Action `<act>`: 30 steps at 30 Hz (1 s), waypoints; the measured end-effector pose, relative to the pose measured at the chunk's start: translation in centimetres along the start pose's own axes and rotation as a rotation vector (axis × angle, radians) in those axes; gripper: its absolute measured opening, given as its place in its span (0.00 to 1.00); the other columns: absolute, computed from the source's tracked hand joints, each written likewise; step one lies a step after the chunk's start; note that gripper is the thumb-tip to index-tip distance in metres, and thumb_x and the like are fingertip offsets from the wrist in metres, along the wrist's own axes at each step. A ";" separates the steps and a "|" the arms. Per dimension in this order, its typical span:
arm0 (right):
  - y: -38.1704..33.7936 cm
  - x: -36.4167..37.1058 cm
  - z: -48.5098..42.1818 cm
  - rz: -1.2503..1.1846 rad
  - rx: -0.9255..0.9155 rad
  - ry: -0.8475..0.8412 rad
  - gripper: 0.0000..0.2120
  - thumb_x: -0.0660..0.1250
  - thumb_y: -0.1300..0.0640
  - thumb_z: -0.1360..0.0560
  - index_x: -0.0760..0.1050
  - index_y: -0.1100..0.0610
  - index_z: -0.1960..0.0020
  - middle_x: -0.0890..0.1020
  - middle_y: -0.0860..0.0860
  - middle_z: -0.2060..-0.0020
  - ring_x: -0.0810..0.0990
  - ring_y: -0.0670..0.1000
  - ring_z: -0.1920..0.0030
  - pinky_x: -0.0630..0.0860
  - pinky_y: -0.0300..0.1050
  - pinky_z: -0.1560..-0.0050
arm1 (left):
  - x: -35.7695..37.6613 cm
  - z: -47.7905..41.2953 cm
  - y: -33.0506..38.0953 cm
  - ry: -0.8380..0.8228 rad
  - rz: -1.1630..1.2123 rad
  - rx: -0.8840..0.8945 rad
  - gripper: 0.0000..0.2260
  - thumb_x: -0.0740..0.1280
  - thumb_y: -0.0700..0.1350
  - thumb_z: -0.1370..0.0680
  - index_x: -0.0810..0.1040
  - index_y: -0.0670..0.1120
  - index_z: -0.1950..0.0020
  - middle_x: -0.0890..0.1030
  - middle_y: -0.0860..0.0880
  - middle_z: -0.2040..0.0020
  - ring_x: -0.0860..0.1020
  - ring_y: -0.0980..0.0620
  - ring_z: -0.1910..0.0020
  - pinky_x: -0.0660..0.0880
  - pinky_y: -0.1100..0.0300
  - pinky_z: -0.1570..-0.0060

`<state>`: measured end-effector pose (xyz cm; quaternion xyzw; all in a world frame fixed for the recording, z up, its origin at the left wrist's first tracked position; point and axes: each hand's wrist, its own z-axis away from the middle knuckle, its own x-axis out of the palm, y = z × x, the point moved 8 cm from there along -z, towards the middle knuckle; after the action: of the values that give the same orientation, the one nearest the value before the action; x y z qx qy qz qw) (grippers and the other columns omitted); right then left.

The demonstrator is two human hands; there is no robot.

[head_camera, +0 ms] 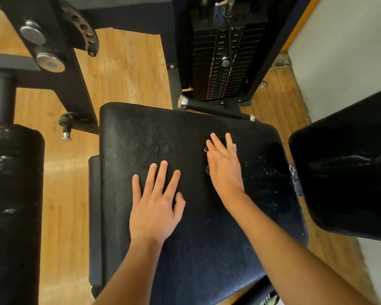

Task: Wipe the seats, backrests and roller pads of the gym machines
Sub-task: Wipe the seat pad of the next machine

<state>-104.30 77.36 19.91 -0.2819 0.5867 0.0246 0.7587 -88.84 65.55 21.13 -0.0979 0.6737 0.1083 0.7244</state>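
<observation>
Head view is showing both hands down on the seat (163, 133). Are you seeing a cloth anywhere?

— Not plainly. The left hand (156, 201) is lying flat, fingers spread, holding nothing. The right hand (224, 170) is pressing down with fingers straight and close together. A red bit (205, 149) is poking out just left of those fingers, and I cannot tell what it is.

— So where is the wiping going?

— The seat is lying under both palms. Just right of the right fingers, droplets (264, 170) are glinting. Left of the left fingers the surface is looking dull and dry. The backrest (343, 172) is standing well right of the right fingers, and the roller pad (11, 194) well left of the left ones.

— What is worrying you?

— If no cloth is sitting under that palm, I'm guessing the hand is only smearing the wet about. A palm leaning on a damp seat could also be sliding off toward the handle (216, 110) just beyond the fingertips. And with the wet showing on one side only, the left half is risking being skipped.

— Any bucket, bottle or bin?

— None is showing. The nearest to a container is the frame far beyond the fingers, holding the weight stack (218, 80) with its pin (225, 61) in.
</observation>
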 end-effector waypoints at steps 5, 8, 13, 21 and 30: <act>0.1 0.1 0.0 -0.002 0.019 -0.054 0.21 0.56 0.58 0.14 0.64 0.56 0.21 0.59 0.50 0.18 0.46 0.57 0.17 0.43 0.54 0.20 | -0.1 0.0 0.0 -0.004 0.005 -0.001 0.25 0.54 0.56 0.17 0.67 0.53 0.20 0.60 0.46 0.18 0.53 0.44 0.17 0.51 0.35 0.21; 0.0 -0.2 -1.8 0.011 0.038 -0.065 0.21 0.55 0.57 0.13 0.63 0.55 0.20 0.57 0.50 0.18 0.45 0.57 0.17 0.44 0.55 0.20 | -0.2 -0.1 0.2 -0.004 0.012 -0.004 0.25 0.54 0.56 0.16 0.67 0.53 0.20 0.60 0.46 0.18 0.54 0.43 0.17 0.51 0.35 0.21; -0.2 0.1 -0.4 0.016 0.049 -0.035 0.24 0.61 0.62 0.15 0.63 0.55 0.20 0.58 0.51 0.18 0.47 0.58 0.17 0.45 0.56 0.20 | -0.2 0.0 0.1 -0.007 0.014 -0.010 0.24 0.53 0.57 0.16 0.67 0.53 0.20 0.60 0.46 0.18 0.54 0.44 0.17 0.49 0.37 0.21; 0.1 0.9 5.2 -0.118 0.004 0.041 0.19 0.64 0.65 0.17 0.73 0.61 0.27 0.69 0.54 0.23 0.55 0.60 0.19 0.50 0.57 0.21 | -0.7 0.0 0.1 0.003 0.045 -0.019 0.24 0.53 0.56 0.16 0.67 0.53 0.20 0.60 0.47 0.17 0.54 0.44 0.17 0.49 0.37 0.21; -0.3 0.2 0.6 -0.064 0.018 -0.018 0.20 0.55 0.59 0.13 0.67 0.58 0.22 0.61 0.51 0.19 0.47 0.59 0.17 0.45 0.56 0.19 | -0.6 -0.1 0.2 0.002 0.044 -0.020 0.24 0.53 0.56 0.16 0.67 0.53 0.20 0.60 0.47 0.18 0.54 0.44 0.17 0.49 0.37 0.21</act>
<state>-103.58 77.38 19.96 -0.2934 0.5708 -0.0027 0.7669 -89.02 65.66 21.76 -0.0903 0.6754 0.1309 0.7201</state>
